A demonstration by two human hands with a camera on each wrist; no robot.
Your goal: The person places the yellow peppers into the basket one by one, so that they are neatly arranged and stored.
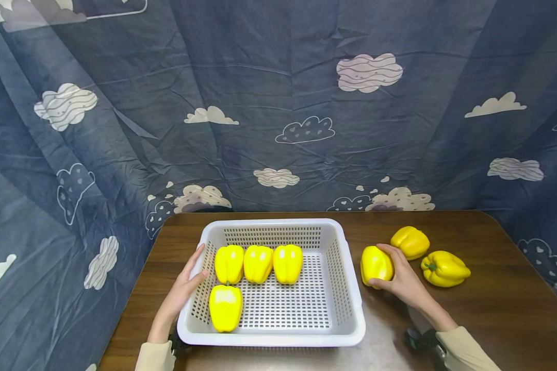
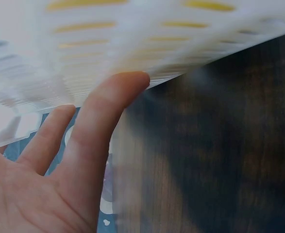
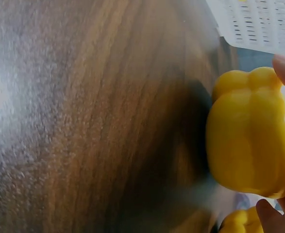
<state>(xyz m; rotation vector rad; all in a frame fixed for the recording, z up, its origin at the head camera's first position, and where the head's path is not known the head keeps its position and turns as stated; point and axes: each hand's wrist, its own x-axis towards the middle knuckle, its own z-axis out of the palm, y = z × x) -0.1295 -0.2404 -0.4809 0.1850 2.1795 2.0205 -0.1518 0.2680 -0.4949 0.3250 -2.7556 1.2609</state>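
My right hand (image 1: 405, 281) holds a yellow bell pepper (image 1: 373, 264) between thumb and fingers, just right of the white basket (image 1: 271, 340). In the right wrist view, fingertips touch opposite ends of this bell pepper (image 3: 249, 136). My left hand (image 1: 182, 288) rests at the basket's left side, its fingers fairly straight along the rim. The left wrist view shows the left hand (image 2: 50, 179) touching the slotted basket wall (image 2: 89, 53). Inside the basket, several yellow bell peppers stand in a back row, with another bell pepper (image 1: 226, 308) at the front left.
Two loose yellow bell peppers lie right of my right hand: one bell pepper (image 1: 410, 242) farther back, the other bell pepper (image 1: 445, 269) with its green stem showing. Everything stands on a brown wooden table (image 1: 501, 314). A dark blue curtain (image 1: 260, 149) with cloud prints hangs behind.
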